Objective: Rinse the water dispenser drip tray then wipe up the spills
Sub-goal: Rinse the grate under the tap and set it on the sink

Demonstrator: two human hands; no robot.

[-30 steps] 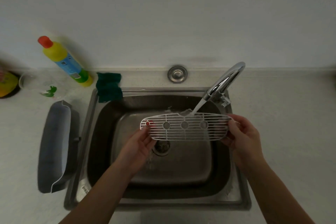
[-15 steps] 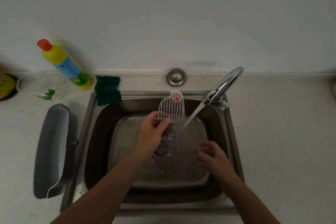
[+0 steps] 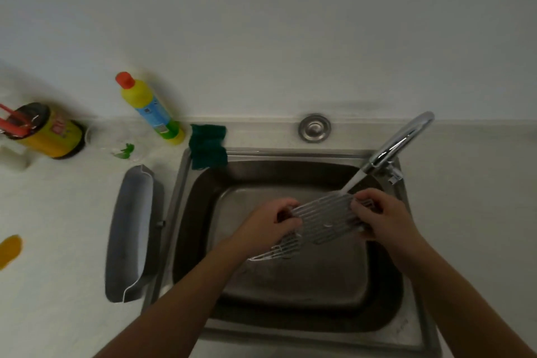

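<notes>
Right of the frame's centre, over the sink point(image 3: 186, 212), the left hand point(image 3: 270, 225) and right hand point(image 3: 388, 219) each grip one end of the drip tray grille point(image 3: 324, 221) under the tap stream point(image 3: 353, 182), so the wet plastic could slip, or water could splash onto the table point(image 3: 479, 212).

On my feed a plain pale wall point(image 3: 290, 23) fills the upper half, bare and unmarked. Below it runs a light speckled counter point(image 3: 479, 212), meeting the wall in a straight seam. A stainless steel sink point(image 3: 290, 153) is set into the counter, with a curved chrome faucet point(image 3: 401, 139) at its back right corner and a round steel cap point(image 3: 314, 128) behind the rim. The light is dim and even (soft shadows only)
</notes>
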